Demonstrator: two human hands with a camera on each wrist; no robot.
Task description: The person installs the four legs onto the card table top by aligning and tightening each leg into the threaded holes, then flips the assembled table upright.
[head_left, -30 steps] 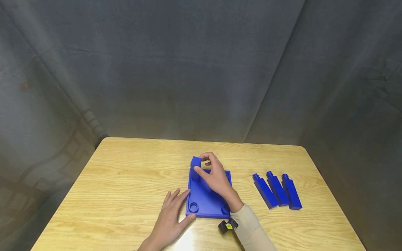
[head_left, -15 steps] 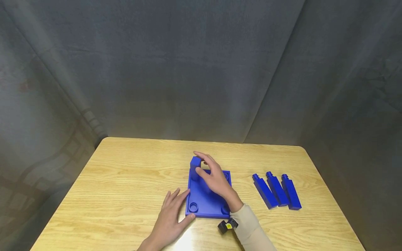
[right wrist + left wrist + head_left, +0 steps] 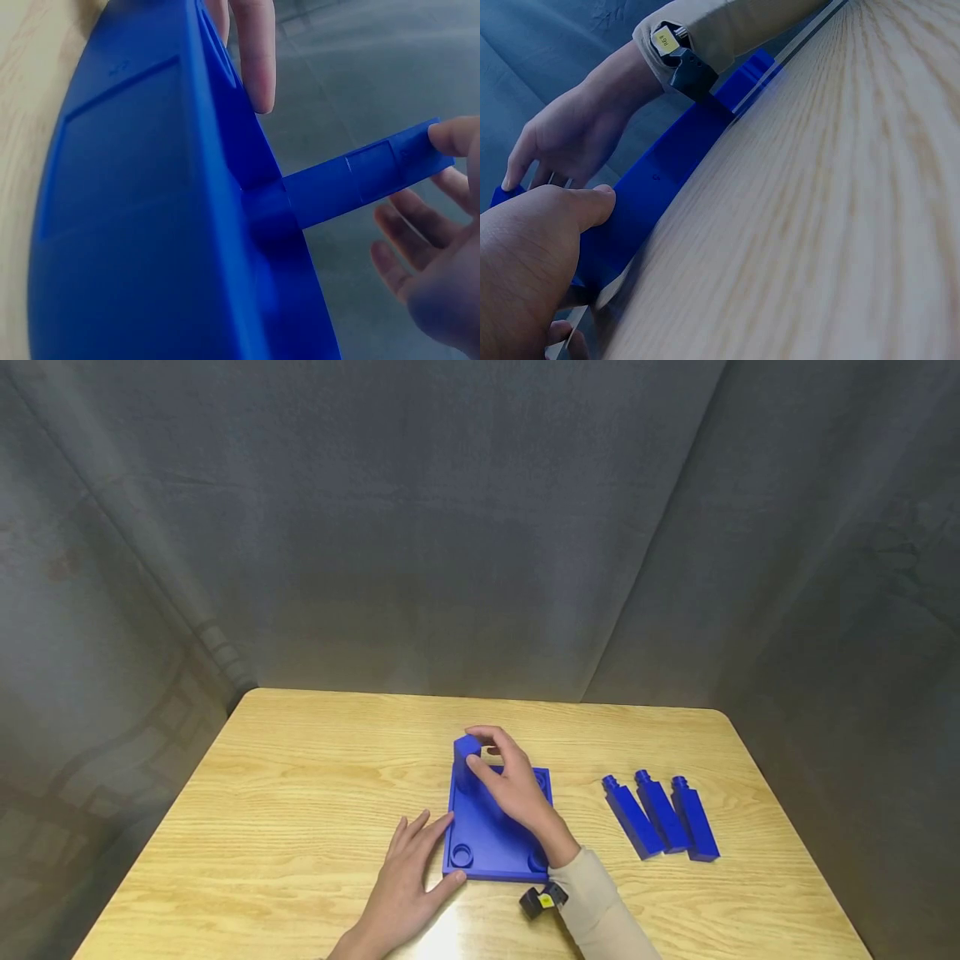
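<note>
At eleven o'clock on the blue board (image 3: 491, 843), flat on the table (image 3: 300, 793), I see the upright leg (image 3: 464, 768) standing at its corner socket. From five o'clock the right hand (image 3: 517, 785) reaches across, its thumb and finger pinching the leg near its top; the other fingers stand off it. At eight o'clock the left hand (image 3: 408, 885) rests against the edge and near corner, fingers fairly straight and relaxed, gripping nothing that I can make out. Three loose legs (image 3: 663, 814) lie at three o'clock, ringed necks pointing towards twelve. A bare socket (image 3: 462, 856) shows at seven.

From my feed I cannot tell how deep the neck sits. My chief worry is leverage: held so high, the leg could lean, and if turned off-axis its rings may bind or cross. With such a light left hand, the board might swivel along with any twist. The fingertips have little purchase and could slide off the smooth faces. I would also watch the black wrist camera (image 3: 532, 904) at about five o'clock; a dropped wrist could knock it against the near rim.
</note>
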